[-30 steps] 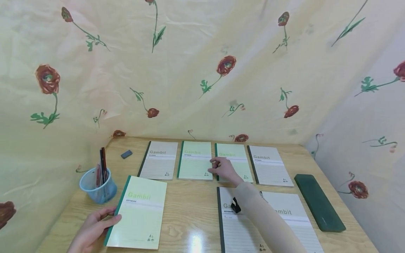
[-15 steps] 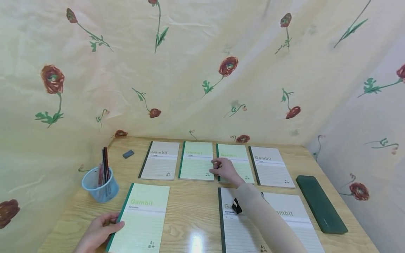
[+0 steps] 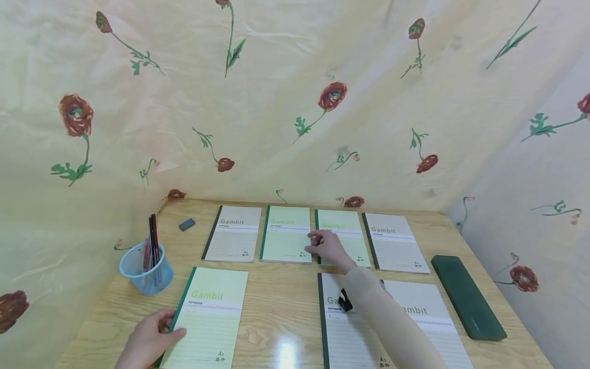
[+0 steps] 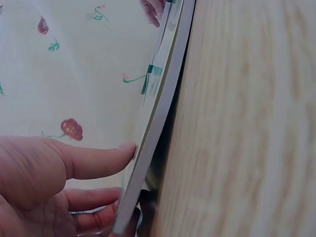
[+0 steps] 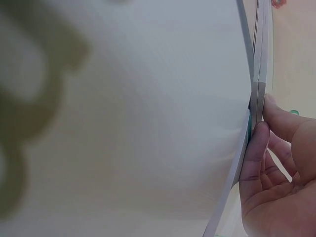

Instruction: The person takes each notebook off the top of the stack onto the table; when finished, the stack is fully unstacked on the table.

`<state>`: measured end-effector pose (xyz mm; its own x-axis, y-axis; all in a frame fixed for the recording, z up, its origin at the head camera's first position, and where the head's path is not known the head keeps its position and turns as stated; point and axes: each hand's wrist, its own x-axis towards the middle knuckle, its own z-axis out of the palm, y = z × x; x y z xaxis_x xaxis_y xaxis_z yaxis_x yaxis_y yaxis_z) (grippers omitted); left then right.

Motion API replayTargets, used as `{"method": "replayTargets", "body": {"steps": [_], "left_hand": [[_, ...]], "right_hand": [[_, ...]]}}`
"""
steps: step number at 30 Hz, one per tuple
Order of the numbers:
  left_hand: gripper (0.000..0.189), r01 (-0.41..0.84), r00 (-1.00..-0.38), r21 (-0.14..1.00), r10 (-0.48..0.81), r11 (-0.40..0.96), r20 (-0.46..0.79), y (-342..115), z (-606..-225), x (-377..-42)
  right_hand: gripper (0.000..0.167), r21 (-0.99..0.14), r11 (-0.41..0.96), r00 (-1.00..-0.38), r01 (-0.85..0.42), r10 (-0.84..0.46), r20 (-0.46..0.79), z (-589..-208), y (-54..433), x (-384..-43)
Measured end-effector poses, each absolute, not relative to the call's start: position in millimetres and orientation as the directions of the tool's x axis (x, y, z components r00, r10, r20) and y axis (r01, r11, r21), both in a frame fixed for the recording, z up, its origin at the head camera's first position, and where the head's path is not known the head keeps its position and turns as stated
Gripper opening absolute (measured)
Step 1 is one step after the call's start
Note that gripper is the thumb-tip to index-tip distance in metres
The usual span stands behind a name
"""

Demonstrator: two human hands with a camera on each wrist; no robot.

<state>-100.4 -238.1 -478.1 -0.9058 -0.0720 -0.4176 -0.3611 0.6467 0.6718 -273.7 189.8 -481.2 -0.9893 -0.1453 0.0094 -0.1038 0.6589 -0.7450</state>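
At the front left, a light green "Gambit" notebook (image 3: 209,318) has its dark green spine in my left hand (image 3: 149,338). The thumb (image 4: 101,162) lies on the cover and the other fingers reach beneath the edge. My right hand (image 3: 329,248) pinches the right edge of another green notebook (image 3: 282,243) in the back row. In the right wrist view, thumb and index finger (image 5: 256,148) meet at the notebook edge. A third green notebook (image 3: 348,230) lies under and beside that hand, partly covered by it.
Grey-white notebooks lie at back left (image 3: 232,236) and back right (image 3: 395,243). Two more, a left one (image 3: 334,333) and a right one (image 3: 433,302), are partly behind my right forearm. A blue pen cup (image 3: 146,271), an eraser (image 3: 187,224) and a dark green case (image 3: 469,297) stand around them.
The front green notebook has come slightly nearer to me, with my left hand moving along and its thumb now further over the cover. The right hand stays at the same notebook edge.
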Motion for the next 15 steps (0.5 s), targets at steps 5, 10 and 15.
{"method": "replayTargets", "body": {"steps": [5,10,15], "left_hand": [[0.072,-0.358,-0.904,0.635,-0.083,0.684,-0.420,-237.9,-475.9,-101.0],[0.072,-0.379,-0.894,0.621,-0.099,0.686,-0.437,-239.6,-474.5,-103.1],[0.062,-0.338,-0.920,0.642,-0.098,0.688,-0.379,-238.9,-465.8,-105.8]], "right_hand": [[0.039,-0.748,0.658,-0.990,-0.086,-0.138,-0.008,-479.5,189.2,-273.2],[0.039,-0.750,0.656,-0.990,-0.082,-0.139,-0.014,-478.8,188.5,-273.3],[0.039,-0.754,0.653,-0.991,-0.071,-0.131,-0.020,-480.7,188.2,-273.3]]}}
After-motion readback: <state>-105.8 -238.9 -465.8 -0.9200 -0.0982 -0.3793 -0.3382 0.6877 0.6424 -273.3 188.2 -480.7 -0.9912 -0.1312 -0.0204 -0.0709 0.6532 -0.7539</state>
